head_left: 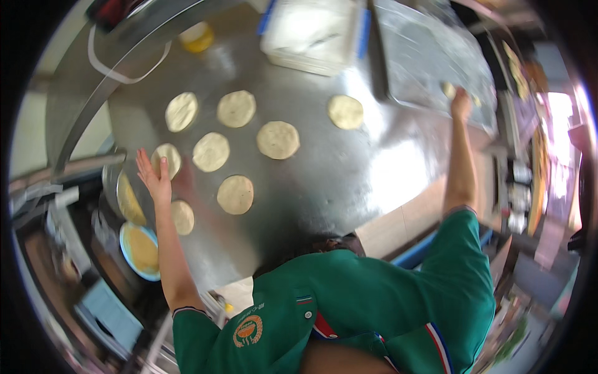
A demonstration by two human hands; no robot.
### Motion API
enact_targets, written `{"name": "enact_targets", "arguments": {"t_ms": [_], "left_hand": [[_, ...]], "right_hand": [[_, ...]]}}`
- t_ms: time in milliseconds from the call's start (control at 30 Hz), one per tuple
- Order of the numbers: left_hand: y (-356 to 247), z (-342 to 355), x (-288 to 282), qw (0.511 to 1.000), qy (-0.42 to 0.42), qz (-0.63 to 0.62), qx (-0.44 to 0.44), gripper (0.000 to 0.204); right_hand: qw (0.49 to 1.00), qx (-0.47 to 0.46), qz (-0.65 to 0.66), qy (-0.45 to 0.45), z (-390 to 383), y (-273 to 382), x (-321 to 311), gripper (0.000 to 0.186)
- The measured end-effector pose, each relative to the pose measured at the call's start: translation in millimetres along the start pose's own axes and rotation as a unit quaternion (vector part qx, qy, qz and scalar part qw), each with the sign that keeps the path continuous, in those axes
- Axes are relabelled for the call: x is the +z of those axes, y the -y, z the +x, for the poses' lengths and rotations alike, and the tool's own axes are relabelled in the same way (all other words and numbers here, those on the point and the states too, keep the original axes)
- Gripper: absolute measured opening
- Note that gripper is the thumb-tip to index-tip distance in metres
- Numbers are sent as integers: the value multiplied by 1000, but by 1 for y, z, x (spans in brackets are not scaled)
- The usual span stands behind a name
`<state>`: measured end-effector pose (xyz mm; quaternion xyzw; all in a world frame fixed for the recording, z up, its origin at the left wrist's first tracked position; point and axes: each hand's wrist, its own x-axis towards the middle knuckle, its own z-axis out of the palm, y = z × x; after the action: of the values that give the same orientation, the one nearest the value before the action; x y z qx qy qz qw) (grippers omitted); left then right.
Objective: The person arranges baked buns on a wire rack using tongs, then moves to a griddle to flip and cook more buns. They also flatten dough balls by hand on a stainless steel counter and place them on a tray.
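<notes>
My left hand (154, 177) is open at the left side of the steel table, fingers spread, beside and partly over a flat round of dough (168, 156). At the far right, my right hand (461, 105) is closed at a pale piece of dough (448, 90), above a tray (417, 59) covered with clear plastic film. The fingertips are small and blurred there. Several more flat dough rounds (278, 140) lie spread over the table's left and middle, and a lone round (346, 112) lies further right.
The steel table (286, 193) reaches to my body. A white tub (311, 37) of white powder stands at its far side. A yellow-and-white container (197, 37) is at the far left. Beyond the left edge are a light-blue bowl (142, 250) of yellowish contents and a metal bowl (128, 196).
</notes>
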<state>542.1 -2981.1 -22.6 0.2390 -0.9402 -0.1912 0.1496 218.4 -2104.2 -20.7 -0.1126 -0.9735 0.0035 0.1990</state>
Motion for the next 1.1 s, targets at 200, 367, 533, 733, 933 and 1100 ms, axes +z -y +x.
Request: {"name": "enact_targets", "arguments": {"t_ms": [200,367,533,733,933,1100], "left_hand": [[45,-119,-44,981,-52,168,-86,40],[50,-164,-55,941,75,-74,-322,31],[10,-138,-62,863,-26,-294,-409,39],[-14,-171,-96,600,-62,-701,-381,52],[-1,-234,-104,947,-93,-146,-272,49],[27,-176,-95,954,-188,-131,-194,56]], "right_hand": [[972,93,-100,194,73,-74,96,56],[976,163,138,-39,54,34,40,64],[867,-113,473,-108,-49,265,-88,41],[667,-306,573,366,-267,538,-183,45],[563,-663,491,36,-420,661,-206,43],[539,-719,382,217,-471,652,-196,58]]}}
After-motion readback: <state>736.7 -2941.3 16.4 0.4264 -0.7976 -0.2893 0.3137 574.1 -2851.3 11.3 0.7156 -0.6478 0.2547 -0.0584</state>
